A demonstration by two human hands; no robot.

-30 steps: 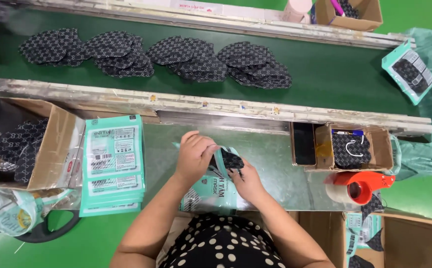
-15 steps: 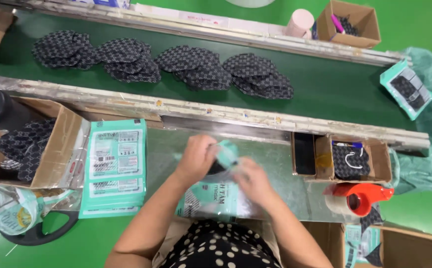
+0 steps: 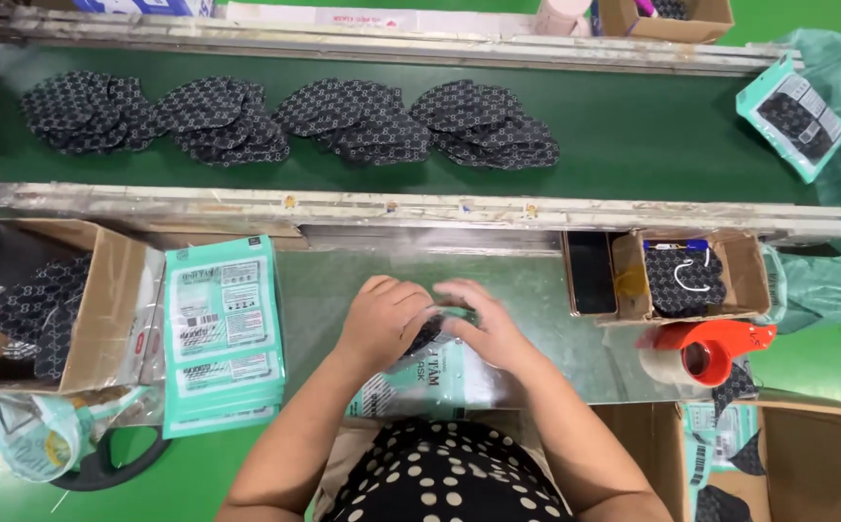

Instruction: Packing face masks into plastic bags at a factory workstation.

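teal and white, the mask pouch (image 3: 430, 372) lies on the steel table (image 3: 536, 300) right in front of you, and your hands are close together over its upper end: your left hand (image 3: 386, 319) is curled on the dark patterned masks (image 3: 427, 335) going into its mouth, your right hand (image 3: 486, 327) is spread flat beside it at about three o'clock. by the look of it you are mid-way through filling the pouch, so the next move likely calls for pressing the stack fully inside and flattening the opening. your fingers cover the mouth, so you cannot tell how far the masks are in, nor how many there are. the right hand is blurred. at nine o'clock sits the stack of empty pouches (image 3: 222, 333); at twelve, mask piles (image 3: 290, 121) on the green belt.
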